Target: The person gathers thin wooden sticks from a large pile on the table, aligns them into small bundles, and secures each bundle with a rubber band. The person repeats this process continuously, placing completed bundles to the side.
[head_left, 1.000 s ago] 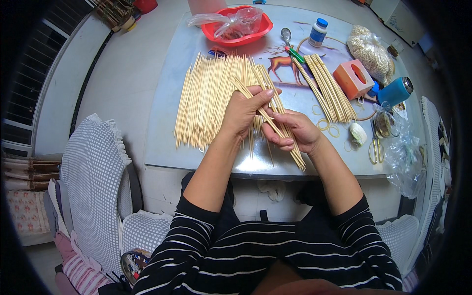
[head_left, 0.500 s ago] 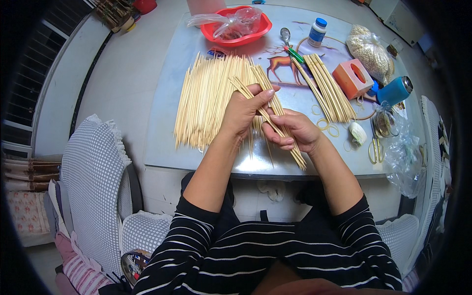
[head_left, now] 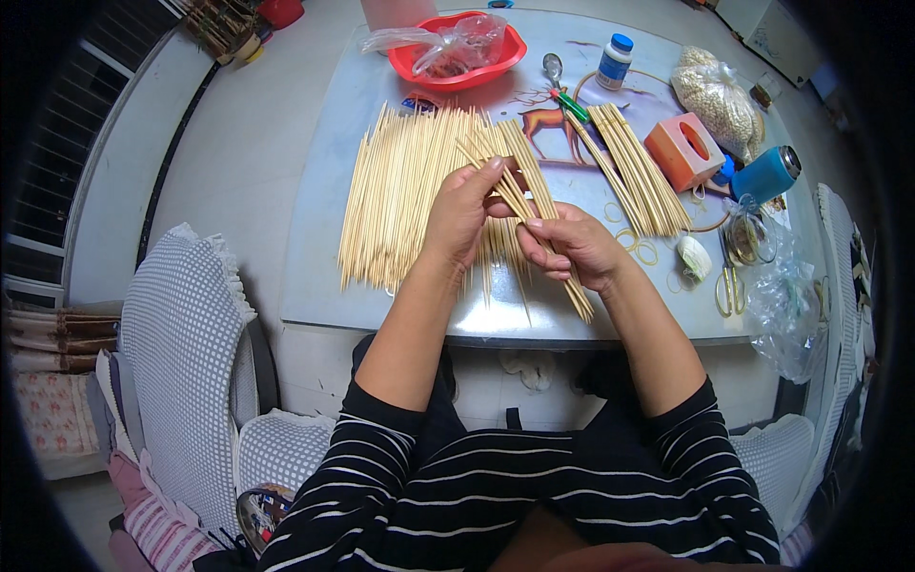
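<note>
Over the near part of the table, my left hand (head_left: 465, 208) pinches a few thin bamboo skewers (head_left: 505, 192) between thumb and fingers, fanned at a slant. My right hand (head_left: 575, 246) is closed around a bunch of bamboo skewers (head_left: 532, 164), whose lower ends stick out below its fingers. The two sets cross between my hands. Behind and left of them lies a wide pile of loose skewers (head_left: 396, 191). Farther right, several skewers lie in bundles (head_left: 640, 176), with thin rubber bands (head_left: 640, 250) scattered beside them.
At the back stands a red basin (head_left: 505, 59) with a plastic bag in it. To the right are a white bottle (head_left: 614, 65), an orange tissue box (head_left: 679, 153), a blue flask (head_left: 762, 176), scissors (head_left: 730, 291) and a bag of pale pellets (head_left: 715, 95). A chair (head_left: 186, 353) stands left.
My left hand has shifted its few skewers slightly, and its thumb has moved up and left along them. The bunch in my right hand now stands more apart from them.
</note>
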Demonstrator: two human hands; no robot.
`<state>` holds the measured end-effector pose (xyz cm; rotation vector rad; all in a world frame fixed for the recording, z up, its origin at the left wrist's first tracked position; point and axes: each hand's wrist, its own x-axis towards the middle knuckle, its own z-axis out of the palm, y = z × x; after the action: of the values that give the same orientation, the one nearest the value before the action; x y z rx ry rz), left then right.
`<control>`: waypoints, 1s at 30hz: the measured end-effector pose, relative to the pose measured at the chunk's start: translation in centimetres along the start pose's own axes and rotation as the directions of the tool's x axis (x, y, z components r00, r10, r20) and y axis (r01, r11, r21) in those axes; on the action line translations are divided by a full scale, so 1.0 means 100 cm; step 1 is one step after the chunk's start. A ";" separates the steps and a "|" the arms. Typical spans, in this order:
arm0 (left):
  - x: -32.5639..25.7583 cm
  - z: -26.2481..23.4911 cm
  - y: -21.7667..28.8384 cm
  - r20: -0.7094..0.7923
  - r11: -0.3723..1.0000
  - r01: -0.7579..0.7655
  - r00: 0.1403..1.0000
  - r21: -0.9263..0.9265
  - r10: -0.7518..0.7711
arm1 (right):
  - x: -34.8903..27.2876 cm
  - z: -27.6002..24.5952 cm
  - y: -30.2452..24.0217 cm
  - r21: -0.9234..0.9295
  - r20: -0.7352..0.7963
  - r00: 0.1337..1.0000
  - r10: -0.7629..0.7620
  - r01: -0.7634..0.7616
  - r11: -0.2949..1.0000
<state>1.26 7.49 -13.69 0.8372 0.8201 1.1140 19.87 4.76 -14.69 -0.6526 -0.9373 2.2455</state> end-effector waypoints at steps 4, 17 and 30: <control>0.002 -0.005 -0.001 0.039 1.000 -0.012 0.999 0.026 0.011 | -0.001 0.006 -0.004 -0.012 -0.022 1.000 -0.002 0.001 1.000; -0.007 0.014 -0.001 0.453 0.985 -0.084 0.891 0.153 0.006 | -0.004 0.021 -0.001 -0.421 -0.240 0.968 -0.079 -0.030 0.907; -0.005 0.023 -0.010 0.497 0.816 -0.439 0.839 0.376 0.222 | 0.012 -0.018 0.009 -0.603 -0.256 0.722 -0.643 0.400 0.690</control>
<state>3.62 6.42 -13.44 1.6448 0.5771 0.9793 19.86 5.94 -16.74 -0.9322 -1.2844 1.2258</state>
